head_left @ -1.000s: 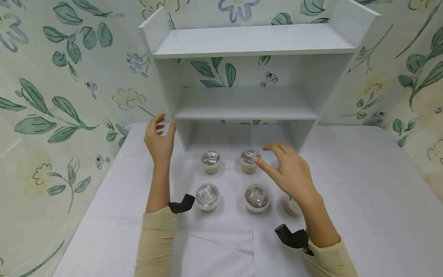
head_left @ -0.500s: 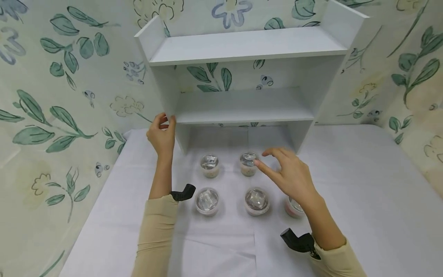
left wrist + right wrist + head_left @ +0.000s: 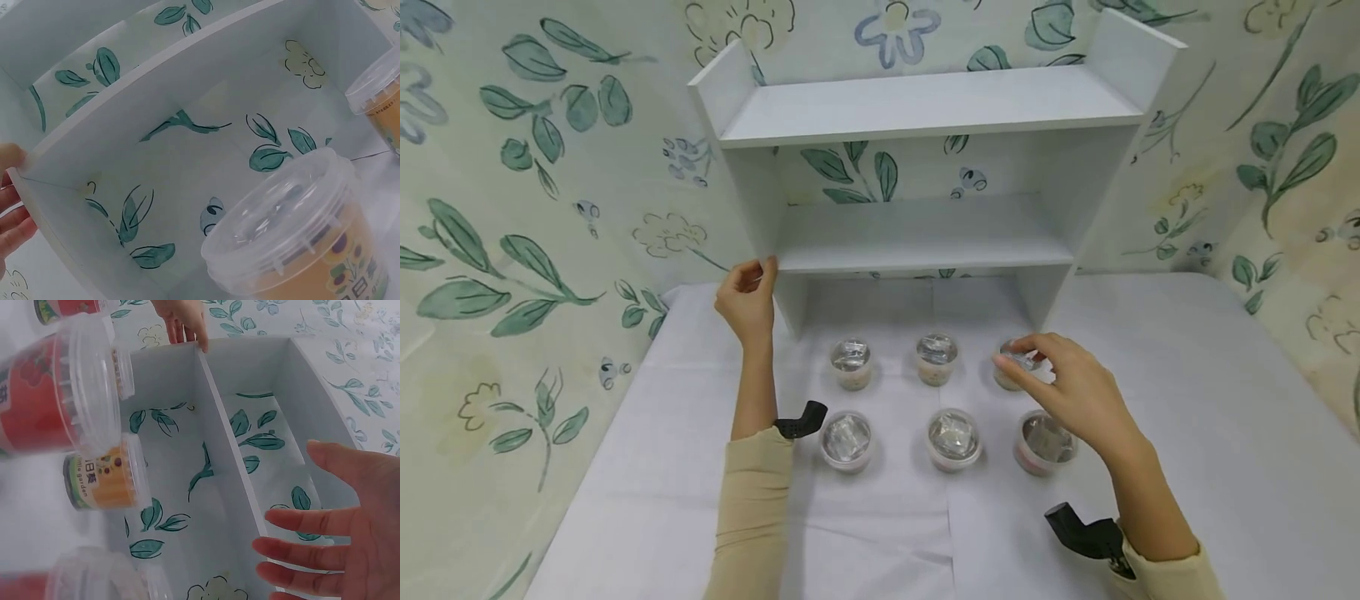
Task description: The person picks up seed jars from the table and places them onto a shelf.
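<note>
My left hand pinches the front edge of a white shelf unit's left side panel, at the middle board's height. In the left wrist view the fingers lie along the panel's outer face. My right hand hovers over the back right tub, partly hiding it. Its fingers are spread and hold nothing in the right wrist view. Several lidded clear plastic tubs stand in two rows before the shelf. Back-row tubs have orange labels; a front one is red.
The shelf's middle board and top board overhang the table behind the tubs. Patterned wallpaper covers the walls behind and to the left. A white cloth with creases covers the table.
My left hand's thumb and fingers have closed onto the shelf's side panel. My right hand has moved right, from beside the back middle tub to over the back right one. The view has shifted slightly.
</note>
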Action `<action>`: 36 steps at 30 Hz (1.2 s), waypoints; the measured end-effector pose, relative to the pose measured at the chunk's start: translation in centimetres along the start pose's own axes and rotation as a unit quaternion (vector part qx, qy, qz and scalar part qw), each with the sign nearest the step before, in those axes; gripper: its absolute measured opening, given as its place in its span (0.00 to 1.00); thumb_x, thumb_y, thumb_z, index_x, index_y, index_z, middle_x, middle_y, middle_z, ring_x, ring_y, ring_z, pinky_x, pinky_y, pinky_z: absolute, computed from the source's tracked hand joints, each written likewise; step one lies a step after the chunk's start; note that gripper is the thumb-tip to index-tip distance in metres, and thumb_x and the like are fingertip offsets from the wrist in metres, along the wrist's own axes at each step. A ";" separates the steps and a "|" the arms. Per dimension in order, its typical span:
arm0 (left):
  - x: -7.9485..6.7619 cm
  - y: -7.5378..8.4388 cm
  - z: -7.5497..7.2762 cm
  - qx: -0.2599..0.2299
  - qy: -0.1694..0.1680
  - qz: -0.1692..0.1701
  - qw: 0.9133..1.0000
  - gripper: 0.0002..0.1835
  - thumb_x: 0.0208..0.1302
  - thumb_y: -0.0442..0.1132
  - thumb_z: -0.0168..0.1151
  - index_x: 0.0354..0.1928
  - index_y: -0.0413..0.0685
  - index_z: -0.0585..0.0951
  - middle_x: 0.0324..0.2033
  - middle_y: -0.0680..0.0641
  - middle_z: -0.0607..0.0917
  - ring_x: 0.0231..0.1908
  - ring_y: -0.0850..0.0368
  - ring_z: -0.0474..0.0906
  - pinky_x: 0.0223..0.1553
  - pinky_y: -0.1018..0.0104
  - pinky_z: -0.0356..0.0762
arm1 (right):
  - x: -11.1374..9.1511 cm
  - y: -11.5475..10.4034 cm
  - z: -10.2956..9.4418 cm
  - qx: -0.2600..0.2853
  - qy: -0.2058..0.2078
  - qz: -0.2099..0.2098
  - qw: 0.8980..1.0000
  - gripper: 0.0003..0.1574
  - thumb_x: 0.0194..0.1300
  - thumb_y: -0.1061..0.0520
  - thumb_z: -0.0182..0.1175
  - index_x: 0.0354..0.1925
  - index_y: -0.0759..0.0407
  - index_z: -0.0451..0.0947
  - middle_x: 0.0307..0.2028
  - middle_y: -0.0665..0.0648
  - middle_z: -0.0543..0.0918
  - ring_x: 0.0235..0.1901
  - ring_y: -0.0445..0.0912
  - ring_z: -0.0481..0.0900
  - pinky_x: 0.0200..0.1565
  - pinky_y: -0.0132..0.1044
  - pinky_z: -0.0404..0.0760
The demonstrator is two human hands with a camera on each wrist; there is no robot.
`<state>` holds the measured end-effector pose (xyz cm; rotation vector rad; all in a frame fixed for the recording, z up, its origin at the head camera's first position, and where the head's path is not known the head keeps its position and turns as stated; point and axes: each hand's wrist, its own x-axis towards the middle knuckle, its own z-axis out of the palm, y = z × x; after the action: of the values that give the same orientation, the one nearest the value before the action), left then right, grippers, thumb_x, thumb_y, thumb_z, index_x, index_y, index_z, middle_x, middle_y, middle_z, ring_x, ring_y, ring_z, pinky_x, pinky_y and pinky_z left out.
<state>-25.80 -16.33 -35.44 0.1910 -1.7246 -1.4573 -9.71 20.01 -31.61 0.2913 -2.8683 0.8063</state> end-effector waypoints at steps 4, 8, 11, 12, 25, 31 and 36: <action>-0.1 -0.2 -0.1 -0.004 -0.007 -0.025 1.000 0.16 0.50 0.47 0.70 0.31 0.39 0.84 0.27 0.46 0.85 0.23 0.66 0.78 0.31 0.76 0.77 | -0.6 0.8 -0.5 -0.019 -0.050 -0.014 0.998 0.29 0.62 0.34 0.52 0.50 0.53 0.75 0.52 0.58 0.76 0.49 0.54 0.73 0.40 0.54 0.75; 0.3 -0.1 -0.2 0.002 -0.025 -0.049 0.998 0.18 0.49 0.49 0.71 0.32 0.41 0.85 0.27 0.49 0.86 0.24 0.66 0.78 0.29 0.77 0.77 | -0.8 1.3 -0.9 -0.025 -0.092 -0.037 0.995 0.31 0.58 0.31 0.55 0.49 0.50 0.75 0.53 0.56 0.73 0.56 0.54 0.68 0.46 0.58 0.72; 0.4 0.1 -0.4 0.006 -0.040 -0.060 0.997 0.19 0.48 0.50 0.71 0.33 0.41 0.85 0.28 0.49 0.85 0.24 0.66 0.78 0.26 0.78 0.77 | -0.8 1.6 -1.1 -0.033 -0.109 -0.044 0.993 0.34 0.52 0.28 0.58 0.47 0.49 0.76 0.52 0.55 0.74 0.54 0.54 0.69 0.47 0.58 0.72; 0.5 0.1 -0.5 0.009 -0.045 -0.062 0.997 0.19 0.48 0.50 0.71 0.34 0.40 0.85 0.28 0.47 0.86 0.23 0.67 0.78 0.25 0.78 0.77 | -0.8 1.7 -1.1 -0.037 -0.115 -0.045 0.992 0.35 0.50 0.27 0.59 0.46 0.50 0.76 0.51 0.55 0.74 0.54 0.54 0.69 0.47 0.57 0.73; 0.6 0.4 -1.2 0.038 -0.064 -0.072 0.995 0.23 0.49 0.53 0.69 0.41 0.43 0.84 0.32 0.40 0.86 0.24 0.64 0.83 0.25 0.79 0.76 | -0.4 2.7 -0.2 -0.001 -0.216 -0.033 0.976 0.37 0.40 0.38 0.72 0.46 0.54 0.77 0.46 0.58 0.77 0.45 0.53 0.74 0.39 0.44 0.75; 0.3 0.4 -1.1 0.054 -0.063 -0.062 0.995 0.20 0.51 0.53 0.68 0.36 0.43 0.83 0.30 0.41 0.86 0.19 0.74 0.78 0.23 0.78 0.74 | -0.6 2.8 -0.3 0.016 -0.253 -0.013 0.967 0.36 0.38 0.44 0.75 0.47 0.54 0.78 0.44 0.57 0.78 0.45 0.52 0.73 0.38 0.41 0.74; 0.2 0.5 -0.8 0.051 -0.058 -0.058 0.995 0.18 0.51 0.51 0.68 0.33 0.44 0.82 0.28 0.41 0.86 0.18 0.75 0.78 0.23 0.79 0.74 | -0.8 3.0 -0.2 0.003 -0.255 -0.002 0.967 0.37 0.35 0.46 0.76 0.47 0.53 0.78 0.48 0.58 0.77 0.49 0.55 0.72 0.44 0.48 0.75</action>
<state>-25.23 -16.91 -34.96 0.2716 -1.9116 -1.4894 -9.54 22.72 -33.13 0.5835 -3.3342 0.8407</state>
